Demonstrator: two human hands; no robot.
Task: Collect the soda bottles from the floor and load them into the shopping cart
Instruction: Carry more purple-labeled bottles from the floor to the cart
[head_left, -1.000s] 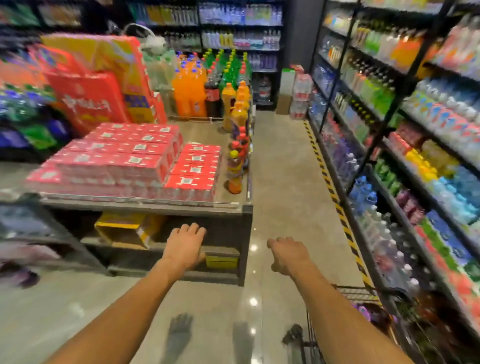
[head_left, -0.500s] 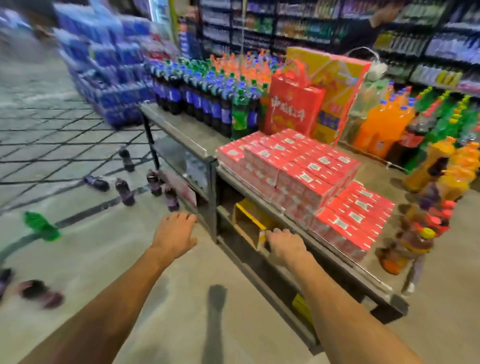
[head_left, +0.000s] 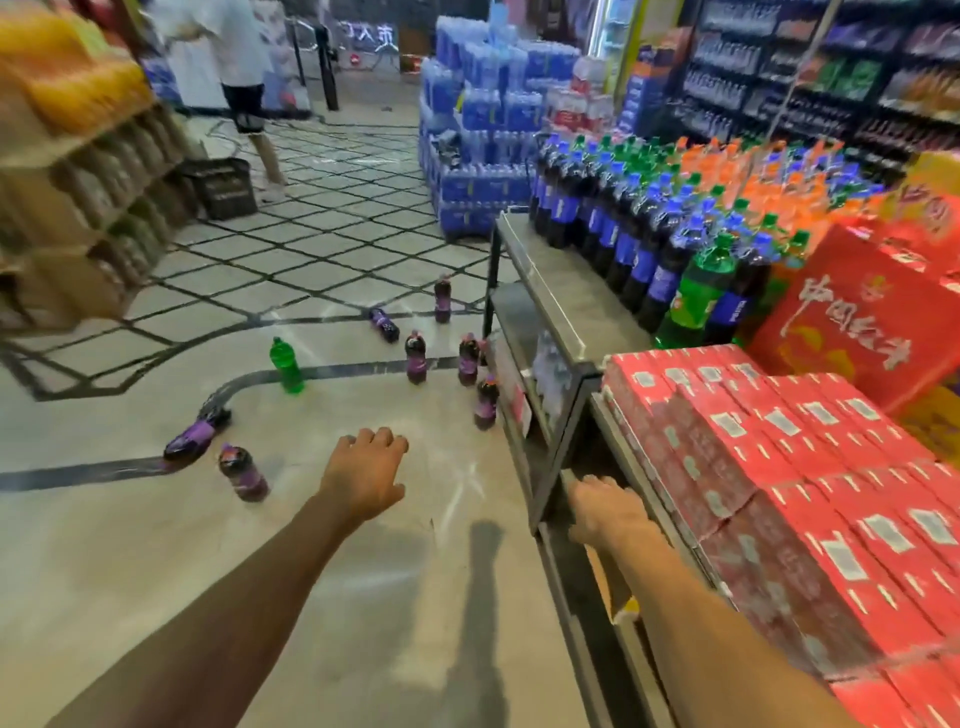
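Several soda bottles are scattered on the floor ahead. A green bottle (head_left: 286, 365) stands upright at the left. Purple-labelled dark bottles stand near the display table: one (head_left: 415, 358), another (head_left: 468, 359), a third (head_left: 487, 402). One purple bottle (head_left: 242, 473) leans close to my left hand, and another (head_left: 192, 435) lies flat. My left hand (head_left: 366, 472) is stretched out over the floor, fingers relaxed, holding nothing. My right hand (head_left: 605, 508) hovers at the table's corner with loosely curled fingers and nothing in it. The shopping cart is out of view.
A metal display table (head_left: 550, 291) on the right carries red boxes (head_left: 769, 467) and rows of large soda bottles (head_left: 649, 234). Stacked blue water packs (head_left: 483, 130) stand behind. A shelf unit (head_left: 78, 197) is at the left. A person (head_left: 244, 78) walks at the back.
My view has swung left from the aisle and cart to the open floor with the scattered bottles. Both hands stay outstretched and hold nothing.
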